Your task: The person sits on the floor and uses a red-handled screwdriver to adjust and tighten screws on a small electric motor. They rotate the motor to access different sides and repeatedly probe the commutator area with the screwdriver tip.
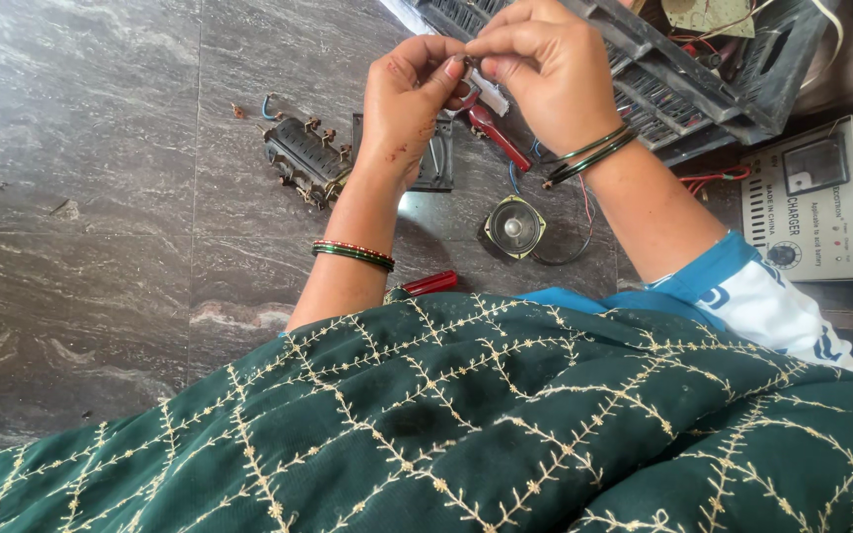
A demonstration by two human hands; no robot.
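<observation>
Left hand [409, 104] and right hand [543, 69] meet above the grey stone floor [101, 197], fingertips of both pinching 1 small white part [491, 91] between them. Below lie a red-handled tool [496, 136], a round speaker [513, 228] and a transformer [303, 158].

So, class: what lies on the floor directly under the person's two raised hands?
Under the left hand and right hand lie a grey metal plate, red-handled pliers and blue wire on the stone floor. The hands cover the plate's upper part.
</observation>
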